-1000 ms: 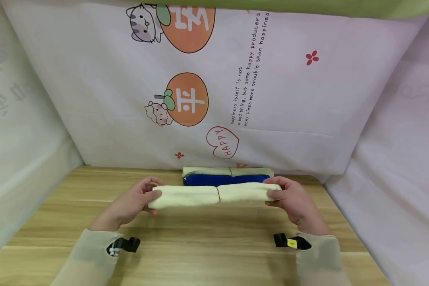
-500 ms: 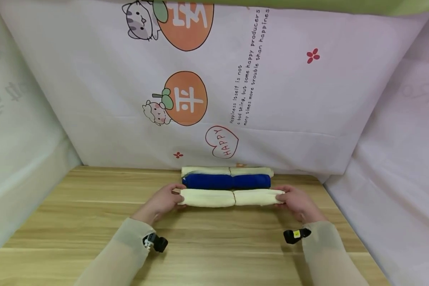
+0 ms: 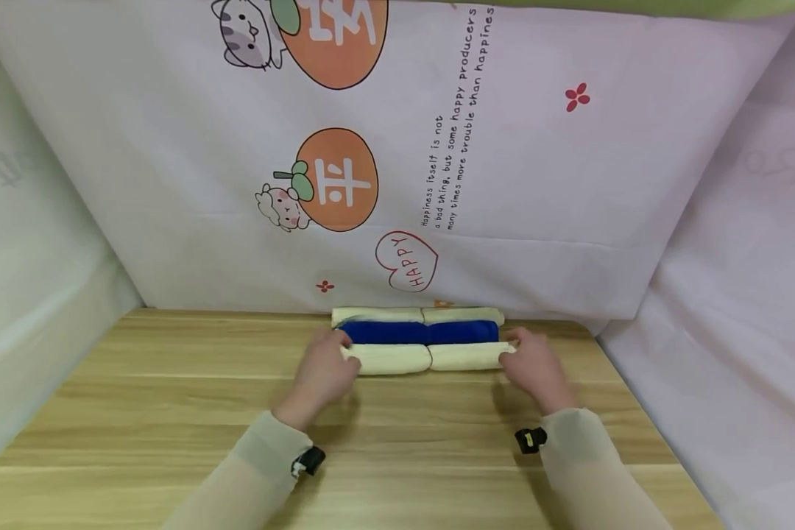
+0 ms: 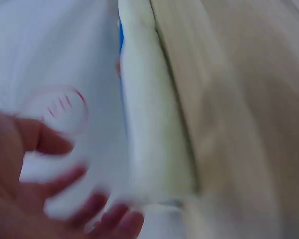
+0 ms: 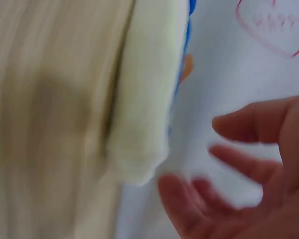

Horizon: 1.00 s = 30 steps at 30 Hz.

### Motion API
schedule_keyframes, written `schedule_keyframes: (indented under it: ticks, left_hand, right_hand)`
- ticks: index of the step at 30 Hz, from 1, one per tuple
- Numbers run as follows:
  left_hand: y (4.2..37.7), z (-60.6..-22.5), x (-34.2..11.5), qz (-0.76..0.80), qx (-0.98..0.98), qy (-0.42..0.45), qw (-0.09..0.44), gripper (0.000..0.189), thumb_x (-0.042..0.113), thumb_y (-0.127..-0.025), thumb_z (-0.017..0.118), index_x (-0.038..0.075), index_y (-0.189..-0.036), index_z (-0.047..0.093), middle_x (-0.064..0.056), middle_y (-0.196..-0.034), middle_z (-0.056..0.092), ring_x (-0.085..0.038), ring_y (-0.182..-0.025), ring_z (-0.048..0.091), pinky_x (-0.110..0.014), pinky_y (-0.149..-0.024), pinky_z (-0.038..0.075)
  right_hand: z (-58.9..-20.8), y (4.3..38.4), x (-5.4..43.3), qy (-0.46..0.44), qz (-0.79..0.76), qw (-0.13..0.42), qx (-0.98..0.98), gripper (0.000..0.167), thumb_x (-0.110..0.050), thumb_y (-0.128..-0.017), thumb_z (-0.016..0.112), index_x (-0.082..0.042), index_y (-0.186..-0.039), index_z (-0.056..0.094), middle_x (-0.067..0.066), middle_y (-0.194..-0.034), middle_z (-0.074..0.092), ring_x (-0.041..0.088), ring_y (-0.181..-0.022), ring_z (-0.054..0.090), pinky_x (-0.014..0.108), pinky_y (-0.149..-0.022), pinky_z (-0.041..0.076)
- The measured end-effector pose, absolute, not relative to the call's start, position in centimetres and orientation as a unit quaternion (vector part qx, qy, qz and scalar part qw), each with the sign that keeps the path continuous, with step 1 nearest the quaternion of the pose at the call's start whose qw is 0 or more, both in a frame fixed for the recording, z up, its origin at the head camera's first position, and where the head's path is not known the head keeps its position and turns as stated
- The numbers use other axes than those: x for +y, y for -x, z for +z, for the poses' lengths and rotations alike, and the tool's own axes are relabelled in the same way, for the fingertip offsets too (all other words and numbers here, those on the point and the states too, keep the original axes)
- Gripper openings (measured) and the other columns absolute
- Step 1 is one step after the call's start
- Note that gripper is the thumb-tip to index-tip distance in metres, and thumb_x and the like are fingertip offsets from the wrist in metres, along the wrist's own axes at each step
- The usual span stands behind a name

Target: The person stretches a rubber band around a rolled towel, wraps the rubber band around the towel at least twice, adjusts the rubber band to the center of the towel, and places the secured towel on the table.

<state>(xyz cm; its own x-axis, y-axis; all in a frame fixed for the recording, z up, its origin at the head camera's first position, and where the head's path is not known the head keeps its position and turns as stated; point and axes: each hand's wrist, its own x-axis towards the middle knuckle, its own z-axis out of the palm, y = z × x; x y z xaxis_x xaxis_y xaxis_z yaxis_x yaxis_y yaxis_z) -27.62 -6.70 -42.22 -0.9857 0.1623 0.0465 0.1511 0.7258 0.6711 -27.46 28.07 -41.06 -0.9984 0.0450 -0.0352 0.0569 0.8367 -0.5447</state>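
Observation:
A cream rolled towel (image 3: 467, 356), with a thin dark line across its middle, lies on the wooden table. Behind it is a blue rolled towel (image 3: 391, 333), and a second cream towel (image 3: 377, 315) lies at the back by the cloth wall. My left hand (image 3: 324, 372) is at the front towel's left end. At the right end is my right hand (image 3: 535, 366). Both wrist views are blurred; they show the fingers (image 4: 55, 142) of the left hand and the fingers (image 5: 246, 122) of the right spread loosely, apart from the towel's ends.
A white printed cloth (image 3: 517, 162) hangs as a wall right behind the towels. White side cloths (image 3: 46, 243) border the table (image 3: 411, 449) left and right. A small black wrist camera (image 3: 309, 461) sits on each cuff.
The front cream towel has been moved back and right and set down against the blue towel. My left hand has moved right with it. Both hands have now let go of its ends.

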Motion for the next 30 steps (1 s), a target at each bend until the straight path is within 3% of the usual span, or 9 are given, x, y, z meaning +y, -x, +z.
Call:
schedule_keyframes:
  ticks: [2, 4, 7, 11, 16, 20, 23, 28, 30]
  left_hand:
    - [26.9, -41.9, -5.5, 0.298, 0.942, -0.153, 0.019, 0.037, 0.015, -0.092, 0.060, 0.001, -0.126, 0.062, -0.020, -0.130, 0.053, -0.038, -0.119, 0.049, -0.052, -0.096, 0.042]
    - [26.3, -41.9, -4.5, 0.254, 0.947, -0.193, 0.045, 0.039, 0.016, -0.093, 0.059, 0.004, -0.131, 0.061, -0.021, -0.133, 0.052, -0.042, -0.122, 0.047, -0.055, -0.099, 0.039]
    - [26.2, -42.3, -3.7, 0.221, 0.950, -0.210, 0.072, 0.046, 0.016, -0.094, 0.058, 0.007, -0.139, 0.057, -0.021, -0.141, 0.047, -0.046, -0.129, 0.040, -0.059, -0.105, 0.033]
    - [26.7, -43.0, -3.5, 0.212, 0.950, -0.218, 0.077, 0.045, 0.014, -0.095, 0.057, 0.007, -0.140, 0.057, -0.019, -0.142, 0.047, -0.041, -0.138, 0.032, -0.058, -0.111, 0.023]
    - [27.1, -43.3, -3.6, 0.185, 0.952, -0.233, 0.071, 0.036, 0.012, -0.094, 0.059, 0.005, -0.129, 0.065, -0.019, -0.134, 0.053, -0.039, -0.138, 0.032, -0.059, -0.112, 0.021]
    - [27.1, -43.4, -3.5, 0.171, 0.954, -0.230, 0.084, 0.034, 0.009, -0.094, 0.058, 0.007, -0.127, 0.067, -0.019, -0.136, 0.051, -0.041, -0.139, 0.029, -0.058, -0.111, 0.023]
    - [27.1, -43.5, -3.5, 0.169, 0.954, -0.225, 0.102, 0.034, 0.006, -0.093, 0.058, 0.010, -0.125, 0.069, -0.023, -0.143, 0.043, -0.049, -0.139, 0.027, -0.057, -0.109, 0.029]
    - [27.2, -43.2, -3.9, 0.173, 0.951, -0.229, 0.116, 0.032, 0.006, -0.085, 0.069, 0.012, -0.117, 0.072, -0.026, -0.149, 0.032, -0.058, -0.136, 0.025, -0.058, -0.105, 0.035]
    - [27.3, -43.1, -4.1, 0.172, 0.950, -0.231, 0.122, 0.032, 0.010, -0.084, 0.075, 0.012, -0.116, 0.072, -0.026, -0.150, 0.031, -0.058, -0.136, 0.024, -0.058, -0.105, 0.034]
  right_hand:
    - [-41.1, 27.2, 27.0, 0.015, -0.227, 0.015, 0.974, 0.045, -0.012, -0.093, 0.056, 0.001, -0.136, 0.055, 0.030, -0.133, 0.053, 0.046, -0.117, 0.051, 0.051, -0.080, 0.049]
    - [-41.4, 27.1, 25.9, 0.050, -0.185, 0.033, 0.981, 0.042, -0.010, -0.094, 0.057, -0.001, -0.135, 0.058, 0.026, -0.130, 0.056, 0.043, -0.120, 0.051, 0.054, -0.091, 0.046]
    - [-42.1, 27.1, 25.0, 0.070, -0.141, 0.063, 0.986, 0.046, -0.003, -0.094, 0.053, -0.003, -0.139, 0.056, 0.026, -0.134, 0.052, 0.043, -0.126, 0.045, 0.051, -0.095, 0.044]
    - [-42.6, 27.2, 24.8, 0.068, -0.133, 0.091, 0.985, 0.055, 0.005, -0.090, 0.049, -0.004, -0.144, 0.052, 0.032, -0.139, 0.043, 0.041, -0.122, 0.049, 0.039, -0.075, 0.046]
    - [-42.8, 27.5, 25.0, 0.071, -0.133, 0.112, 0.982, 0.057, 0.002, -0.089, 0.054, -0.005, -0.146, 0.050, 0.034, -0.142, 0.038, 0.040, -0.124, 0.047, 0.038, -0.073, 0.045]
    - [-42.6, 27.6, 25.1, 0.070, -0.142, 0.124, 0.980, 0.059, 0.000, -0.088, 0.059, -0.006, -0.146, 0.050, 0.037, -0.142, 0.035, 0.026, -0.085, 0.058, 0.036, -0.064, 0.045]
    - [-42.6, 27.7, 25.2, 0.069, -0.159, 0.136, 0.975, 0.059, 0.001, -0.087, 0.056, -0.007, -0.146, 0.051, 0.041, -0.143, 0.030, 0.017, -0.057, 0.040, 0.033, -0.051, 0.039]
    - [-42.7, 28.0, 25.6, 0.070, -0.179, 0.139, 0.972, 0.057, 0.003, -0.088, 0.050, -0.006, -0.144, 0.053, 0.041, -0.145, 0.029, 0.025, -0.072, 0.048, 0.031, -0.044, 0.035]
    - [-42.6, 28.1, 25.5, 0.076, -0.177, 0.136, 0.972, 0.054, 0.001, -0.089, 0.051, -0.005, -0.143, 0.054, 0.041, -0.143, 0.030, 0.031, -0.090, 0.052, 0.032, -0.045, 0.036]
